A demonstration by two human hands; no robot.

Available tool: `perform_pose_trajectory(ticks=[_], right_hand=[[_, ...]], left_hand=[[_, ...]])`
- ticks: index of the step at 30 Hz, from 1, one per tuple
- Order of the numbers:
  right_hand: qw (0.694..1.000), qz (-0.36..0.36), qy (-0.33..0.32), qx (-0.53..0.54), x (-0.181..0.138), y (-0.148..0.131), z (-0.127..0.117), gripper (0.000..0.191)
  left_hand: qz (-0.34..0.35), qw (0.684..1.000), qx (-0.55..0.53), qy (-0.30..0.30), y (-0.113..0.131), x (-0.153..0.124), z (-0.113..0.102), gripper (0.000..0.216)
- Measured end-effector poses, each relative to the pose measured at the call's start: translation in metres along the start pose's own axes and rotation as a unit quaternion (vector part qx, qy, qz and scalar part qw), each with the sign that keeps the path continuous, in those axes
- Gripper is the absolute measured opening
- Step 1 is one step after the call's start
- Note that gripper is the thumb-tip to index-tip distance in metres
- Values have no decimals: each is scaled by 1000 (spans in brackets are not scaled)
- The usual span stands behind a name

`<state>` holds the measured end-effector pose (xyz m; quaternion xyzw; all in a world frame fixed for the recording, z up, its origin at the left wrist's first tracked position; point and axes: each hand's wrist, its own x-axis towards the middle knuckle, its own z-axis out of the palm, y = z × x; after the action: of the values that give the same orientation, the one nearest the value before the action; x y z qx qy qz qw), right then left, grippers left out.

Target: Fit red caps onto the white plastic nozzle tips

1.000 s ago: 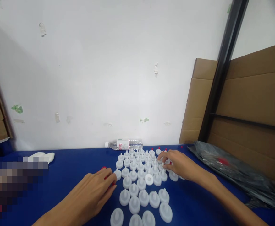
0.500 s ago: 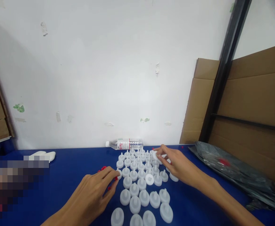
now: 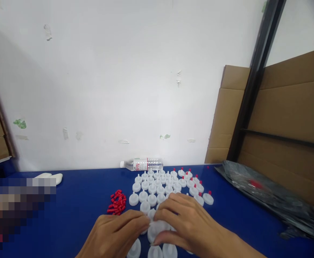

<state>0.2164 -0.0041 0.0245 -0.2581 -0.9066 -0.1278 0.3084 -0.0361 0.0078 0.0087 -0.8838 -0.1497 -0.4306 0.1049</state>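
Observation:
Many white plastic nozzle caps (image 3: pixel 151 189) stand in rough rows, spouts up. Around one white nozzle cap (image 3: pixel 154 229), in front of me, curl the thumb and fingers of my right hand (image 3: pixel 186 220). Just left of that cap is my left hand (image 3: pixel 116 229), its fingers pressed together; whatever they may hold is hidden. Loose small red tips (image 3: pixel 116 202) lie in a pile beyond my left hand. Several white caps at the back right carry red tips on their spouts, such as the red-tipped cap (image 3: pixel 207 197).
A clear plastic bottle (image 3: pixel 142 164) lies along the wall behind the caps. On the right are grey plastic bags (image 3: pixel 264 193) and cardboard (image 3: pixel 288 114) beside a dark post (image 3: pixel 253 82). White rounded objects (image 3: pixel 56 178) lie at left, near a pixelated area.
My right hand has come from the back-right caps toward me, to a nearer cap. My left hand has moved nearer and to the right, uncovering the pile of red tips.

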Motion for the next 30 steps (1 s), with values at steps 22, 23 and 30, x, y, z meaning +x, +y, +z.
perform_pose_trajectory(ticks=[22,23,30], right_hand=[[992,27,81,92,4,-12,2,28],[992,24,85,88,4,-13,2,26],[991,-7,94,93,1,-16,3,21]], left_hand=[[-54,997,39,27,6,4,0,20],[-58,996,51,32,4,4,-1,20],[-47,997,53,-15,-1,6,-1,27]])
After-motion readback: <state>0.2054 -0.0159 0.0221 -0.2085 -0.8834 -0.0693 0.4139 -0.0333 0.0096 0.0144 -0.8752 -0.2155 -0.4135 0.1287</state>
